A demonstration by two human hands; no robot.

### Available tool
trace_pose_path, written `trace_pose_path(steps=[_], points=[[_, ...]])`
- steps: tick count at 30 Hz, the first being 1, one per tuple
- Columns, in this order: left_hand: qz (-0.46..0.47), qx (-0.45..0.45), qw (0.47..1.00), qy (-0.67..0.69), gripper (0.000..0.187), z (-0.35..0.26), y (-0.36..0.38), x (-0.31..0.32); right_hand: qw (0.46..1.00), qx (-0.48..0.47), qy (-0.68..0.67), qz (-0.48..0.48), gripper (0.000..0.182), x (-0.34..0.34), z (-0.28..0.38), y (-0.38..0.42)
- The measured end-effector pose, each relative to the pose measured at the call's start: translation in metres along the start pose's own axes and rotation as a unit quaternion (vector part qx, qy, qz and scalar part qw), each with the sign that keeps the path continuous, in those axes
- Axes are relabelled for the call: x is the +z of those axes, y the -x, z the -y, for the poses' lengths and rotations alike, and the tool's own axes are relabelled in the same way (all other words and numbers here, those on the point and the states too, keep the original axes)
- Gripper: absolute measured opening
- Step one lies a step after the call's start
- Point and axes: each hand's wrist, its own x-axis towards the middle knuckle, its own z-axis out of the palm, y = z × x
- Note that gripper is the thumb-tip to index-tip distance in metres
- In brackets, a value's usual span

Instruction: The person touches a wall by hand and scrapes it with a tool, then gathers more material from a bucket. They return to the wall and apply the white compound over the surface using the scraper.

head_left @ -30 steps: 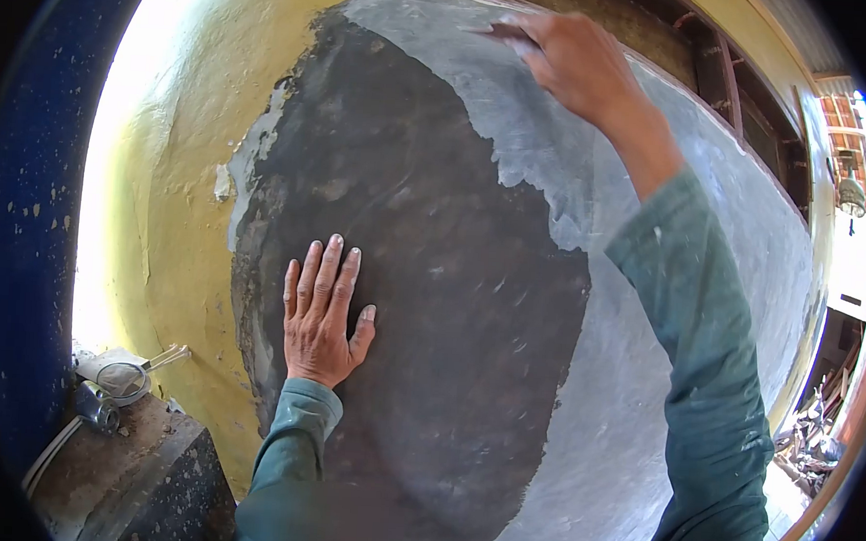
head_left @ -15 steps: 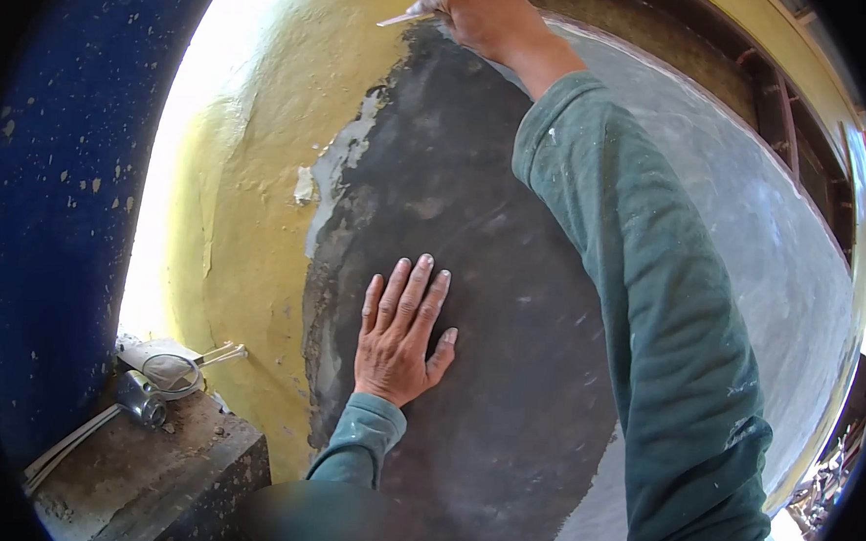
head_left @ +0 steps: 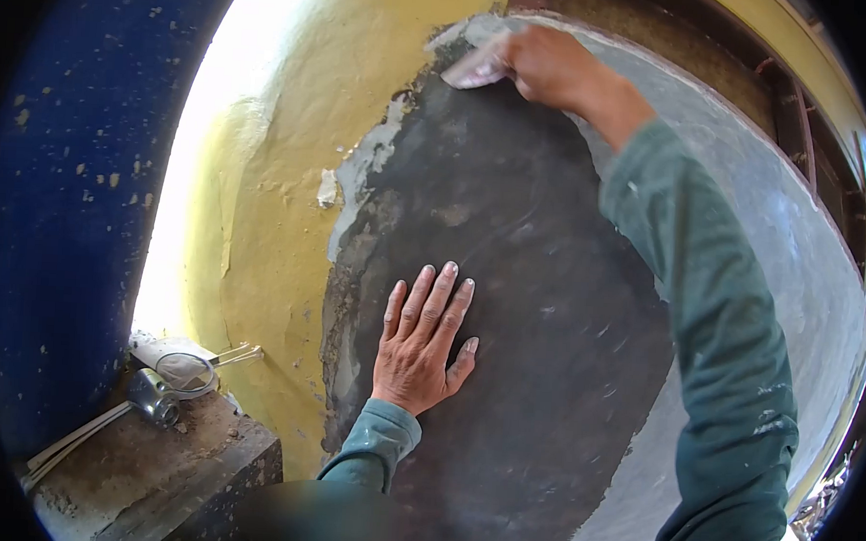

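My left hand (head_left: 421,340) lies flat with its fingers spread against the dark grey wall patch (head_left: 516,373). Up near the top of that patch, my right hand (head_left: 547,66) grips a thin flat scraper (head_left: 473,69), its blade against the wall and its handle hidden by my fingers. Light grey plaster (head_left: 365,164) runs along the ragged edge between the dark patch and the yellow wall (head_left: 271,193).
A dusty ledge (head_left: 148,471) at the lower left bears a metal cylinder (head_left: 155,398) and white cables (head_left: 76,443). A dark blue surface (head_left: 66,173) stands at the left. Brown framing (head_left: 718,60) crosses the upper right.
My right hand has moved down and to the right with the scraper, away from the yellow wall's edge. My left hand stays on the wall, while the whole view has shifted slightly.
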Motion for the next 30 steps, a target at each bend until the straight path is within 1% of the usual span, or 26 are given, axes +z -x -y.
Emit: trace_pose_path(steps=[1,3,4,6,7,9,10,12,16,18,19,21,23,25,26,28,29,30], points=[[0.005,0.005,1.000,0.000,0.066,0.000,0.000,-0.002,1.000,-0.003,0.002,-0.007,0.031,-0.010,-0.004,0.011],[0.004,0.004,1.000,0.004,0.066,0.000,0.000,-0.002,0.994,-0.026,-0.104,0.018,0.027,-0.029,-0.016,0.029],[0.002,0.007,1.000,0.002,0.066,0.000,0.000,-0.003,0.994,-0.025,-0.103,0.015,0.027,-0.035,-0.022,0.028],[0.011,-0.001,1.000,-0.005,0.067,-0.002,0.000,-0.002,0.988,0.029,-0.120,-0.092,0.026,-0.042,-0.038,0.030],[0.012,0.001,1.000,-0.004,0.067,-0.003,-0.001,-0.001,0.988,0.031,-0.119,-0.091,0.026,-0.046,-0.040,0.024],[0.012,0.001,1.000,-0.015,0.067,-0.002,0.000,0.000,0.979,0.184,-0.010,-0.087,0.023,-0.049,-0.037,-0.001],[0.012,0.002,1.000,-0.018,0.067,-0.002,0.000,0.000,0.979,0.184,-0.012,-0.090,0.023,-0.043,-0.039,-0.013],[0.012,0.003,1.000,-0.019,0.067,-0.001,0.000,-0.003,0.971,0.224,0.008,-0.078,0.023,-0.025,-0.031,-0.038],[0.013,0.003,1.000,-0.011,0.067,0.000,0.000,0.000,0.970,0.228,-0.014,-0.084,0.022,0.000,0.005,-0.076],[0.011,0.002,1.000,-0.005,0.068,0.000,0.000,-0.001,0.983,0.160,-0.013,-0.095,0.020,0.007,0.029,-0.087],[0.014,-0.002,1.000,-0.003,0.068,0.000,0.001,-0.001,0.983,0.157,-0.015,-0.090,0.020,0.005,0.040,-0.083],[0.008,0.003,1.000,-0.006,0.068,0.000,0.001,-0.001,0.998,0.063,0.029,0.006,0.023,-0.004,0.057,-0.070],[0.010,0.003,1.000,-0.010,0.068,0.001,0.002,0.001,0.998,0.059,0.006,0.020,0.022,-0.014,0.060,-0.047],[0.007,0.004,1.000,-0.013,0.067,0.000,0.001,0.001,0.997,-0.025,0.005,0.071,0.024,-0.022,0.056,-0.018],[0.010,0.004,1.000,-0.013,0.067,0.000,0.001,0.001,0.997,-0.024,0.002,0.073,0.024,-0.019,0.050,-0.003],[0.011,-0.003,1.000,-0.019,0.067,-0.002,0.001,0.001,0.992,-0.073,-0.098,0.017,0.026,-0.016,0.039,0.022],[0.012,-0.007,1.000,-0.019,0.067,-0.003,0.000,0.002,0.992,-0.076,-0.101,0.018,0.026,-0.018,0.035,0.023],[0.011,-0.009,1.000,-0.023,0.067,-0.003,0.001,0.003,0.986,-0.050,-0.159,0.014,0.027,-0.029,0.033,0.025]])
